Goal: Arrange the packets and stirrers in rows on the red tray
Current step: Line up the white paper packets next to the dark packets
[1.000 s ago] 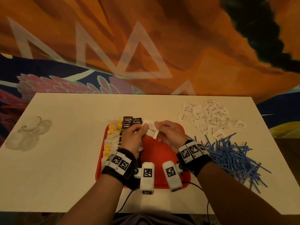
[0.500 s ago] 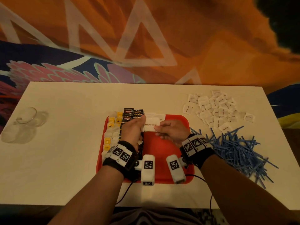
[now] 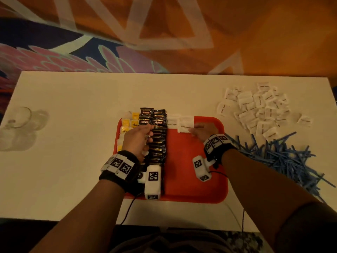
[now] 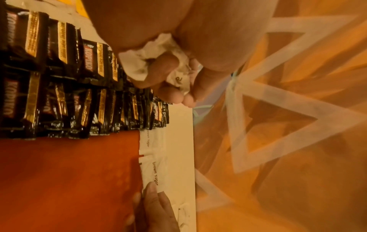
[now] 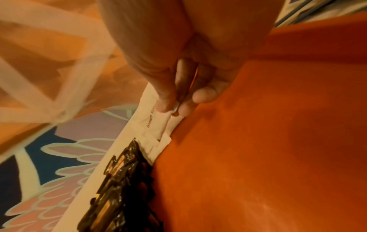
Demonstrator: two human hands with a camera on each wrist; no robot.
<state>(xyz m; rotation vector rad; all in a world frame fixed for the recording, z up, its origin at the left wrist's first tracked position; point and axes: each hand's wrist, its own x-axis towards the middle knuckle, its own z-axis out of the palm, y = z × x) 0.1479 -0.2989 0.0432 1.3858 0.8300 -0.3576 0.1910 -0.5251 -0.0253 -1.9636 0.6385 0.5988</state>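
Apparently, white table (image 3: pixel 76 99) beneath red tray (image 3: pixel 197 179), mural behind.

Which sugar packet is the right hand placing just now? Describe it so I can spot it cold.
Find the red tray in the middle of the white table, then follow its far edge rightward past the black coffee sachets. Two white packets printed "brown sugar" lie there side by side; it is the right-hand packet. Unlike its neighbour, the right hand pinches its corner.
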